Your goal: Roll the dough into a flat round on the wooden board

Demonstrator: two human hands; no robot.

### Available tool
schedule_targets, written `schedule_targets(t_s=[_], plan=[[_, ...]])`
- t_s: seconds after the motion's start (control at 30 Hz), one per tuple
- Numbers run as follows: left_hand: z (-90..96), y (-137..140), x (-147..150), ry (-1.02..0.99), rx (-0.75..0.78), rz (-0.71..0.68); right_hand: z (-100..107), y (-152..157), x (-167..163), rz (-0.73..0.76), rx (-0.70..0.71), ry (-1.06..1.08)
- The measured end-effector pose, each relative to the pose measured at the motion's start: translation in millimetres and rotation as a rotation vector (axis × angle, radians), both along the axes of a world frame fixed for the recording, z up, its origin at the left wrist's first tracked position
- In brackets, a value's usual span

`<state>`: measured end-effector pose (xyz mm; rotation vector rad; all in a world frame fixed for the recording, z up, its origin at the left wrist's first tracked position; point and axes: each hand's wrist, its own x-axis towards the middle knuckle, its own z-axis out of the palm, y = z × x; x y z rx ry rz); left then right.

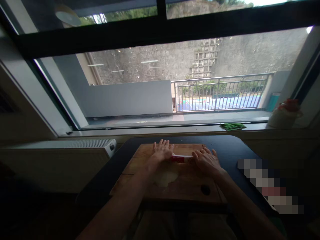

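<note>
On a wooden cutting board (185,186), a rolling pin (178,159) with a red and white label lies crosswise between my hands. My left hand (163,150) rests over its left end, fingers stretched out and spread. Over the right end lies my right hand (206,160), its fingers extended forward and slightly bent. Both palms appear to press on the pin from above, so its ends are hidden. Nearer to me, a pale, thin patch that looks like dough or flour (166,176) is spread on the board.
The board sits on a dark table (225,143) before a large window. A radiator (82,144) stands at the left. A green cloth (233,126) and a pale jug-like container (285,115) are on the sill. A blurred-out flat object (267,186) lies at the right.
</note>
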<state>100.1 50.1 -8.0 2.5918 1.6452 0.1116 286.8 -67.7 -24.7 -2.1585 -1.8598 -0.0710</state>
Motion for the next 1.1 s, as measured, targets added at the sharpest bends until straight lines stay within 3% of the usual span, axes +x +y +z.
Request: schedule_targets(t_s=[0.1,0.2,0.43,0.5,0.6,0.73,0.87,0.97,1.1], plan=[[5.7,26.4,12.7,0.001,-0.034,0.028,5.6,17.5,6.4,-0.005,-0.009,-0.007],[2.0,24.9,10.5,-0.012,-0.022,0.038,2.6,17.9,6.5,-0.011,-0.004,-0.016],[-17.7,-53.0,-23.3,-0.051,0.317,-0.043,-17.9,-38.4,-9.1,-0.023,0.069,-0.059],[-19.8,-61.4,-26.3,-0.047,0.351,-0.051,-19.6,-45.7,-11.1,-0.019,0.079,-0.079],[-16.8,-42.1,-17.6,-0.035,0.226,-0.007,-16.9,-34.7,-8.2,-0.035,0.042,-0.045],[-3.0,11.0,7.8,0.004,-0.037,0.051,-7.6,2.3,3.8,-0.066,0.016,-0.023],[4.3,31.9,18.9,-0.012,-0.054,0.059,-1.4,20.6,10.7,-0.056,-0.012,-0.019],[-3.2,10.7,8.3,-0.035,-0.028,0.060,-5.5,6.3,6.8,-0.035,-0.007,-0.025],[-17.2,-45.4,-18.0,-0.061,0.219,-0.019,-17.3,-34.3,-3.0,-0.007,0.029,-0.046]])
